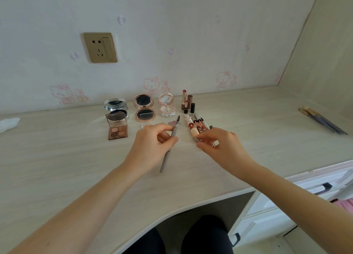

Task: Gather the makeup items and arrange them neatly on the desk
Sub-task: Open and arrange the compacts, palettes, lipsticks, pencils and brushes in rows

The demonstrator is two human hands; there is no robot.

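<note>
My left hand (150,144) grips a long grey brow pencil (168,154) with a spoolie brush at its far tip, held tilted above the desk (57,167). My right hand (219,144) pinches a small grey cap beside a row of lip tubes and pencils (196,125). Behind these stand open compacts: a silver one (115,104), a rose-gold one (144,107) and a pale pink one (166,105). An eyeshadow palette (117,128) lies open at the left. Lipsticks (188,103) stand upright near the wall.
A bundle of makeup brushes (322,122) lies far right on the desk. A white tissue (8,123) sits at the left edge. A wall socket (100,47) is above. Drawers (305,196) are at lower right, my knees under the desk's curved front edge.
</note>
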